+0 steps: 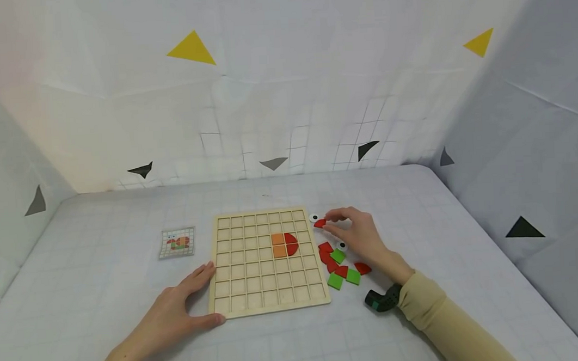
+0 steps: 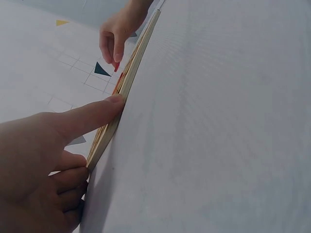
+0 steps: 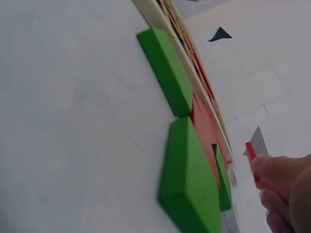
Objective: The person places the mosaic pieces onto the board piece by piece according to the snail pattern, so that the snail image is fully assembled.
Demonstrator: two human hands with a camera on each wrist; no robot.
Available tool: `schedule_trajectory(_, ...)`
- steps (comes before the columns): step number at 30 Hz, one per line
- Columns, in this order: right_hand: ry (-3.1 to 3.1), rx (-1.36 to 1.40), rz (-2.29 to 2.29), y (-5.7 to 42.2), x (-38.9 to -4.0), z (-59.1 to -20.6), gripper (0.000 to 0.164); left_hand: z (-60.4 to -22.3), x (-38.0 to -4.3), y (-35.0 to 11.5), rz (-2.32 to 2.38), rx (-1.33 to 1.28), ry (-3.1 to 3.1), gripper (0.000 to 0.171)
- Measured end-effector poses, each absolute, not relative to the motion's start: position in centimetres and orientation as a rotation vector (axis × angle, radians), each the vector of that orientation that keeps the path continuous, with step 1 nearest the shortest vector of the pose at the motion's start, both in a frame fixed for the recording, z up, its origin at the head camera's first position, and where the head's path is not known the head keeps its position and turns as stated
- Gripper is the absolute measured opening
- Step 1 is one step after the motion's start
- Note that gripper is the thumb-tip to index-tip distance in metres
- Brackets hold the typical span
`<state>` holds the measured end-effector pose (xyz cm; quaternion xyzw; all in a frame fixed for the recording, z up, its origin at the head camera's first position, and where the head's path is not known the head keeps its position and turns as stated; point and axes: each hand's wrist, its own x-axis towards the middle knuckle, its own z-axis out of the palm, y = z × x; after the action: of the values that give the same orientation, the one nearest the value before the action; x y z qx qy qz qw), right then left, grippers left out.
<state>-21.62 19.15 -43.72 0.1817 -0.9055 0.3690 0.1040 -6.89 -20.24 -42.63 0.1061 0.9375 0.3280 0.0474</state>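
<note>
Between thumb and fingers, my right hand [image 1: 358,234] pinches a red quarter-circle tile [image 1: 319,223], seen edge-on as a red tile [image 3: 252,155] in the right wrist view. It is above the table, just off the board's right edge. My left hand [image 1: 175,306] rests against the left side of the wooden grid board [image 1: 255,286], thumb at the near-left corner and fingers farther up that edge. Two orange square tiles [image 1: 279,245] and two red quarter-circle tiles [image 1: 291,244] sit in the board's cells, the red ones forming a half disc.
Right of the board lie green square tiles [image 1: 353,276], several loose red tiles [image 1: 342,271] and two white eye discs [image 1: 341,246]. A small pattern card [image 1: 176,242] lies left of the board. The right wrist wears a black device [image 1: 383,300]. White sheeting [image 1: 275,110] walls the table.
</note>
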Motion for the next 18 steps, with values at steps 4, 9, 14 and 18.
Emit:
schedule_trajectory(4, -2.628, 0.625, 1.113, 18.5, -21.0, -42.8, 0.028, -42.7, -6.9, -20.2, 1.001, 0.332, 2.867, 0.099)
schedule_trajectory(9, -2.559, 0.748, 1.133, 16.9, -20.5, -41.7, 0.027, -42.6, -6.9, -20.2, 1.01, 0.332, 2.859, 0.1)
schedule_trajectory(14, -2.519, 0.847, 1.148, 15.2, -20.3, -40.8, 0.025, -42.6, -6.9, -20.2, 1.015, 0.324, 2.848, 0.101)
schedule_trajectory(18, -2.528, 0.891, 1.177, 13.8, -20.3, -40.2, 0.026, -42.6, -6.9, -20.2, 1.013, 0.323, 2.847, 0.101)
